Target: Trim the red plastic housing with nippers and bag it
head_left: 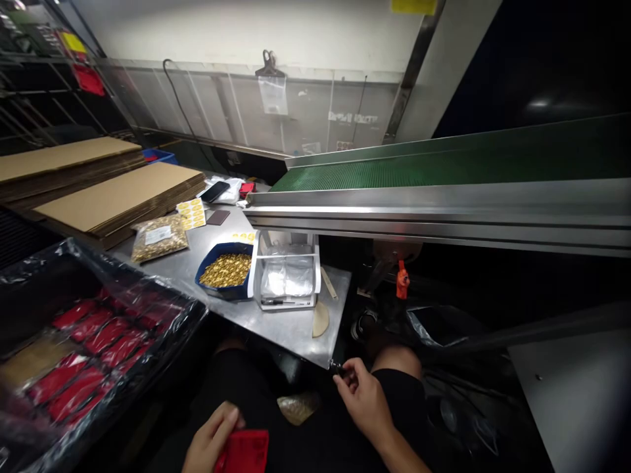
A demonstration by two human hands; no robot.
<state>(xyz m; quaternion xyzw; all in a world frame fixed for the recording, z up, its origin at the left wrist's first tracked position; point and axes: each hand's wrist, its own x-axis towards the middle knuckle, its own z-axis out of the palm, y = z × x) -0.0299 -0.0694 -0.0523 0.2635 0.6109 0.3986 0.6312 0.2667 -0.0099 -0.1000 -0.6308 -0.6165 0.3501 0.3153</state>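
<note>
My left hand point(211, 439) rests low on my lap with its fingers curled onto a red pouch point(244, 452). My right hand point(362, 394) is closed in a pinch on a small dark item at the near corner of the steel table point(296, 332); I cannot make out what it is. A gold-coloured piece point(297, 407) lies on my lap between the hands. On the table stand a blue tray of small gold pieces point(225, 270) and a white box of clear plastic bags point(287, 276).
A black crate lined with plastic point(89, 341) holds several red pouches at the left. A bag of gold pieces point(158, 238), sticker sheets point(191, 213), a phone point(215, 191) and stacked cardboard sheets point(118, 197) lie behind. A green conveyor belt point(444, 172) runs to the right.
</note>
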